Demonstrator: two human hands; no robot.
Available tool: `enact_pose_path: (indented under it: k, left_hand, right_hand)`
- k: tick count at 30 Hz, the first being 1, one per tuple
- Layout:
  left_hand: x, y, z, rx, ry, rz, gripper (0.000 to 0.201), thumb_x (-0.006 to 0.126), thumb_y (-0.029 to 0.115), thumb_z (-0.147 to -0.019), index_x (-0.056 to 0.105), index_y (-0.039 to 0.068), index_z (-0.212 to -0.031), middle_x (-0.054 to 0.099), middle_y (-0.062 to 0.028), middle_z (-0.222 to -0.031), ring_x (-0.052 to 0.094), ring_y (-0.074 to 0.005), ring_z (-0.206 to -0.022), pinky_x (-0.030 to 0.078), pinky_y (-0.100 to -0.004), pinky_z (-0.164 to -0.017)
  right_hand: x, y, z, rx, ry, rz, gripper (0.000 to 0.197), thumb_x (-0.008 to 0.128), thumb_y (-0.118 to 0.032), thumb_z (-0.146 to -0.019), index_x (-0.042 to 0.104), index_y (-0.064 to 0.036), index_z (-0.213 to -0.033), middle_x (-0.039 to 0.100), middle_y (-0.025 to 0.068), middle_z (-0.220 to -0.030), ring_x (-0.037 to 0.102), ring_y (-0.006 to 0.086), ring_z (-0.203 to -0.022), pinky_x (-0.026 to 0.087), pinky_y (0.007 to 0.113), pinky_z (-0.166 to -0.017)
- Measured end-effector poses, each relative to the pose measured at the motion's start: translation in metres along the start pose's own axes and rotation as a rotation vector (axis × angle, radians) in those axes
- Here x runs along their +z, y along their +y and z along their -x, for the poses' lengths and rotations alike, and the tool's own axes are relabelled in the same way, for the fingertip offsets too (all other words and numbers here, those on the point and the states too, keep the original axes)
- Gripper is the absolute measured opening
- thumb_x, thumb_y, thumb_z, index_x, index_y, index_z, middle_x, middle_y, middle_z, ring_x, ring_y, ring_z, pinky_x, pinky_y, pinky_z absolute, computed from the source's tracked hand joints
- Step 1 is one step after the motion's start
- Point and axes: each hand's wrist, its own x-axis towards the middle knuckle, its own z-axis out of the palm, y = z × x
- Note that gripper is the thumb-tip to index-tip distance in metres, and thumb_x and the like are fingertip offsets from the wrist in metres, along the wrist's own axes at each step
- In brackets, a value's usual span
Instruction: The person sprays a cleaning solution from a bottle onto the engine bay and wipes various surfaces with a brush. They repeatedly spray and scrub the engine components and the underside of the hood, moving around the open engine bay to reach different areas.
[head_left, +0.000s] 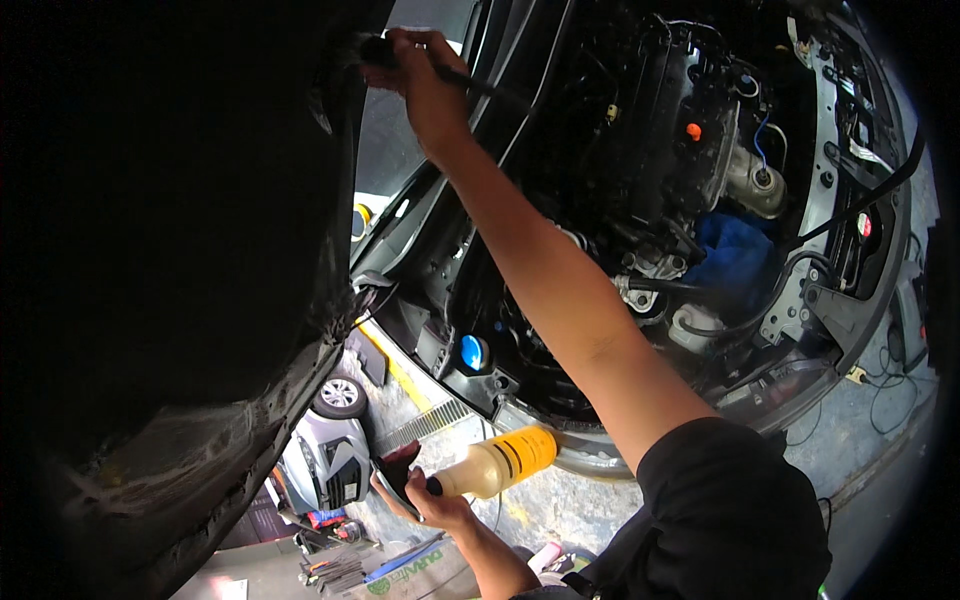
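My right arm reaches up across the engine bay. My right hand (pixel 425 85) is closed around a dark brush (pixel 375 52), whose bristle end meets the underside of the raised black hood (pixel 200 200). Its thin dark handle sticks out behind the fingers. Lower down, my left hand (pixel 440 505) grips a yellow spray bottle (pixel 500 462) by its dark head. The bottle lies tilted almost on its side, its base toward the car's front corner. Shadow hides most of the hood and the exact contact of the bristles.
The open engine bay (pixel 650 130) holds hoses, an orange cap (pixel 694 131), a blue cloth (pixel 735 250) and a blue cap (pixel 474 352). A thin black rod (pixel 865 200) crosses the right side. Another car (pixel 325 460) and a floor grate (pixel 425 425) are at lower left.
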Motion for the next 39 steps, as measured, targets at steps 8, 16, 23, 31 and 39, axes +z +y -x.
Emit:
enact_pose_path:
  k: [8, 16, 23, 31, 39]
  left_hand:
    - [-0.017, -0.024, 0.007, 0.141, -0.03, -0.166, 0.037, 0.054, 0.001, -0.091, 0.057, -0.014, -0.125, 0.061, -0.0253, -0.131, 0.065, -0.0277, -0.102, 0.053, -0.0381, -0.09]
    - [-0.011, -0.017, 0.007, -0.069, 0.246, 0.071, 0.03, 0.057, 0.008, -0.085, 0.061, -0.001, -0.113, 0.065, -0.0094, -0.098, 0.057, -0.0188, -0.087, 0.043, -0.0303, -0.08]
    - [0.007, 0.002, 0.006, -0.033, 0.163, 0.061, 0.029, 0.053, 0.011, -0.084, 0.06, -0.002, -0.109, 0.068, -0.0154, -0.099, 0.062, -0.0237, -0.091, 0.043, -0.0313, -0.081]
    - [-0.009, -0.013, 0.005, -0.14, 0.276, -0.026, 0.033, 0.055, 0.01, -0.084, 0.062, -0.003, -0.113, 0.068, -0.0167, -0.102, 0.065, -0.0259, -0.097, 0.047, -0.0356, -0.089]
    - [-0.004, -0.003, 0.007, -0.017, 0.128, 0.069, 0.025, 0.054, 0.009, -0.08, 0.059, -0.003, -0.102, 0.069, -0.0194, -0.104, 0.067, -0.03, -0.101, 0.046, -0.039, -0.1]
  right_hand:
    - [-0.028, 0.069, 0.124, 0.542, 0.008, -0.01, 0.029, 0.057, -0.025, -0.109, 0.064, 0.0013, -0.12, 0.074, 0.0175, -0.109, 0.076, 0.0279, -0.099, 0.062, 0.044, -0.094]
    - [-0.027, 0.076, 0.124, 0.567, 0.16, -0.209, 0.036, 0.06, -0.029, -0.105, 0.052, 0.0011, -0.124, 0.069, 0.0242, -0.111, 0.074, 0.0347, -0.104, 0.062, 0.048, -0.095]
    - [-0.044, 0.088, 0.029, 0.417, 0.129, -0.377, 0.032, 0.058, -0.029, -0.106, 0.06, -0.0006, -0.119, 0.07, 0.0201, -0.114, 0.075, 0.0335, -0.099, 0.062, 0.05, -0.093]
    - [-0.046, 0.077, 0.124, 0.792, 0.03, -0.176, 0.03, 0.055, -0.026, -0.106, 0.057, -0.0004, -0.121, 0.07, 0.019, -0.113, 0.075, 0.033, -0.099, 0.064, 0.047, -0.089]
    - [-0.028, 0.132, 0.188, 0.647, 0.229, -0.607, 0.021, 0.056, -0.022, -0.102, 0.058, -0.0072, -0.117, 0.071, 0.0165, -0.105, 0.074, 0.0335, -0.097, 0.061, 0.049, -0.093]
